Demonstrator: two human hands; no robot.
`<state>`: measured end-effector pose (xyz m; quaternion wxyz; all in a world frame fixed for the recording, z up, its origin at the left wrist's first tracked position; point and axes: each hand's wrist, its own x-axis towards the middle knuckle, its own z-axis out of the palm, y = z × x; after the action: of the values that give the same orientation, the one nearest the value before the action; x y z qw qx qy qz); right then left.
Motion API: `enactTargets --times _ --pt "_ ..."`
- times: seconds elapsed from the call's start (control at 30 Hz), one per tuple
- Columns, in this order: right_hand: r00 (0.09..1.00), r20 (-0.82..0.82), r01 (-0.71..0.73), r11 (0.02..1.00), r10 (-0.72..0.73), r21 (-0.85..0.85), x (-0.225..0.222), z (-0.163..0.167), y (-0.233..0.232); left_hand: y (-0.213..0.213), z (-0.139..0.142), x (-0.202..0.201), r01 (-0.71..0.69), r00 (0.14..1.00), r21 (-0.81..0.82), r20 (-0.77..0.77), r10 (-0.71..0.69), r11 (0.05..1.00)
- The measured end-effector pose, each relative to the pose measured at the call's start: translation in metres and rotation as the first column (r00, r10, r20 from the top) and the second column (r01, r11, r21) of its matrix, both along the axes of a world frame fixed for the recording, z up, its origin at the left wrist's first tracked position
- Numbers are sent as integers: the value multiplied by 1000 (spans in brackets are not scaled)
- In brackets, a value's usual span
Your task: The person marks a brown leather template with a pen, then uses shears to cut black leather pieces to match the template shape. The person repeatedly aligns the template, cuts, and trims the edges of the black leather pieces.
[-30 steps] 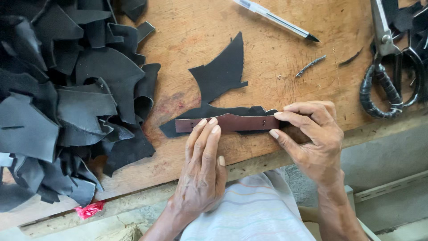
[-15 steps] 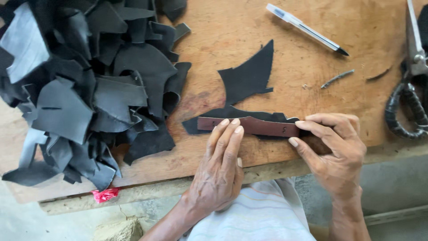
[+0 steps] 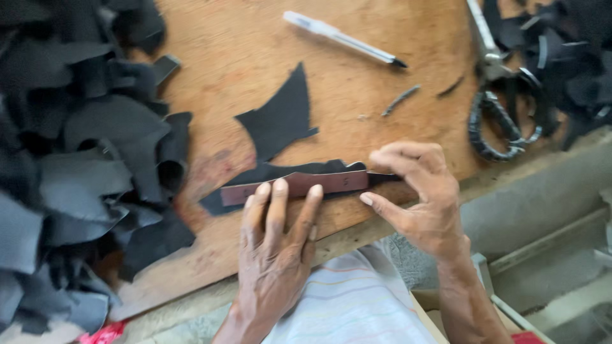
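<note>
A worn wooden board (image 3: 242, 51) fills the view. A big heap of black cut scraps (image 3: 70, 165) covers its left side. Near the front edge lies a black strip of material (image 3: 280, 171) with a reddish-brown template strip (image 3: 331, 183) on top. The left hand (image 3: 275, 255) presses flat on the template — fingers straight, gripping nothing. The right hand (image 3: 417, 197) pinches the template's right end. Farther back lie scissors (image 3: 500, 95), a loose black offcut (image 3: 280, 118) and a pen (image 3: 344, 38).

A worn, reddish-brown wooden surface (image 3: 223, 70) fills most of the view under soft, even light. Beyond its scuffed near edge, a grey concrete ledge (image 3: 542, 191) runs at lower right.
</note>
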<state>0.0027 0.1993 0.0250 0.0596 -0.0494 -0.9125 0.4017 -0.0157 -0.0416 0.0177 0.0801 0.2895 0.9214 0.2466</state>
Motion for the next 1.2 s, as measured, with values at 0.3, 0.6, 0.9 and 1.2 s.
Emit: enactTargets --times 0.3,0.6,0.9,1.2 --pt "978 19 207 957 -208 -201 18 -4 36 10 -4 5 -12 1000 -43 -9 12 999" --pt "980 -41 191 980 -193 -53 15 -1 30 11 -4 7 6 1000 -57 -9 -7 998" --pt "991 -5 -134 977 135 -167 -12 6 -30 5 5 -3 -33 999 32 6 33 999" --pt "980 17 -195 980 196 -32 -25 19 -46 -40 19 -20 -397 862 479 487 139 783"
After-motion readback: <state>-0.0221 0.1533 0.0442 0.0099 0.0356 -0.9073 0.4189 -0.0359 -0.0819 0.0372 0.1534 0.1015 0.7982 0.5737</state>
